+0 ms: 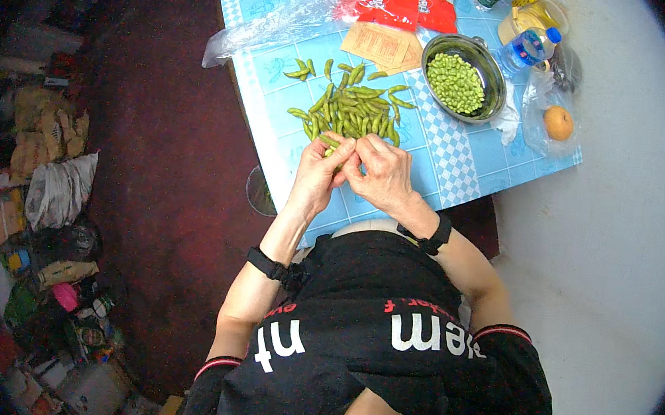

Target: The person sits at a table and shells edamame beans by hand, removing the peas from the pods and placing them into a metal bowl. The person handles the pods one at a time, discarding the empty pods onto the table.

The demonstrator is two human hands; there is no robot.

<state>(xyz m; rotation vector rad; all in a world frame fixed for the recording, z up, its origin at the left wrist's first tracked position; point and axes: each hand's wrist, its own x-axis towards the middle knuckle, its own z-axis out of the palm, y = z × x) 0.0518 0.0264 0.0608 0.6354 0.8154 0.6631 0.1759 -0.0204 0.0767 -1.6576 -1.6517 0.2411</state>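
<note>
My left hand [314, 173] grips a green soybean pod [329, 140], with a pale green bean showing just below it, near the thumb. My right hand [383, 170] meets the left at the fingertips, its thumb and fingers bent together. What lies between the right fingertips is hidden. Just beyond both hands, a loose heap of soybean pods [357, 106] is spread over the tablecloth. Farther right stands a steel bowl [493, 112] with many shelled green beans [454, 82] in it.
Beyond the heap lie brown paper sheets [378, 45], red food packets [387, 9] and a clear plastic sheet [285, 17]. A water bottle [528, 49] and a bagged orange fruit [558, 122] stand near the white wall [604, 191]. The blue table's [288, 167] left edge borders the dark red floor [180, 163].
</note>
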